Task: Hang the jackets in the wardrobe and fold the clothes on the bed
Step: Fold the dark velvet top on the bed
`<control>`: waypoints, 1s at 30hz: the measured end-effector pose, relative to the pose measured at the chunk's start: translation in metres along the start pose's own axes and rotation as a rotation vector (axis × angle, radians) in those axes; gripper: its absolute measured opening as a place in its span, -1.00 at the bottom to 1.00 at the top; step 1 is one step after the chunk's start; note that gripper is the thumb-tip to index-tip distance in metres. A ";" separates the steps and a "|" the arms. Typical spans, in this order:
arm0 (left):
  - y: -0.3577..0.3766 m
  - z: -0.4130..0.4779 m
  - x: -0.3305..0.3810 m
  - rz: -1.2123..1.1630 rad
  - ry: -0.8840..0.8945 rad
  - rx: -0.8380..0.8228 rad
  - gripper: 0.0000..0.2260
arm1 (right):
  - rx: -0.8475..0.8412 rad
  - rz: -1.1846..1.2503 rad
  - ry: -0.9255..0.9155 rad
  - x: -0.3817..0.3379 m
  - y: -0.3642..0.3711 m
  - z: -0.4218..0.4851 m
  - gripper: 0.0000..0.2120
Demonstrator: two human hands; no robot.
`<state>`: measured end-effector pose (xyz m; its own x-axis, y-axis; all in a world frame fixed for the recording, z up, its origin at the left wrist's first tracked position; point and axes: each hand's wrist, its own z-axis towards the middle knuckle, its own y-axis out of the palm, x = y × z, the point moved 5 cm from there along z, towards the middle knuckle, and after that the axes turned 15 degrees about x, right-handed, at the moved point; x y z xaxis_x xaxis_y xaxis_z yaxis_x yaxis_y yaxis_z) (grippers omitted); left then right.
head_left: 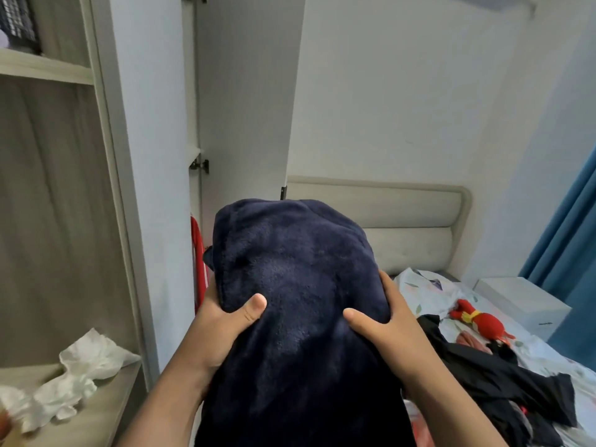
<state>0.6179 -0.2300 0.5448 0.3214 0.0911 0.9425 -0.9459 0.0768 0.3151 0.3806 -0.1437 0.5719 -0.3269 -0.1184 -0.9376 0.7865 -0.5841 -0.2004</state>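
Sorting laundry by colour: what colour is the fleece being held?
The fleece is plain dark navy, seen in the head view.

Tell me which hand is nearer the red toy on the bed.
Right. The right hand grips the navy garment at its right side, the red toy on the bed further right. The left hand grips its left side, across the garment from the toy.

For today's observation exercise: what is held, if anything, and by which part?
A navy fleece garment, gripped by its sides: left hand on the left side, right hand on the right.
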 end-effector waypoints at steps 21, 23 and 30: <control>0.054 0.279 -0.070 0.163 0.076 0.223 -0.04 | -0.077 0.047 -0.028 0.106 0.121 0.299 -0.19; 0.055 0.307 -0.074 0.189 0.100 0.253 -0.04 | -0.096 0.068 -0.001 0.110 0.134 0.329 -0.15; 0.044 0.366 -0.055 0.237 0.269 0.436 -0.41 | -0.213 0.118 -0.067 0.096 0.188 0.403 -0.04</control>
<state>0.5424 -0.5948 0.5479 0.0438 0.3102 0.9497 -0.9056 -0.3890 0.1688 0.2861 -0.5880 0.5586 -0.2547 -0.2330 -0.9385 0.9118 -0.3812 -0.1528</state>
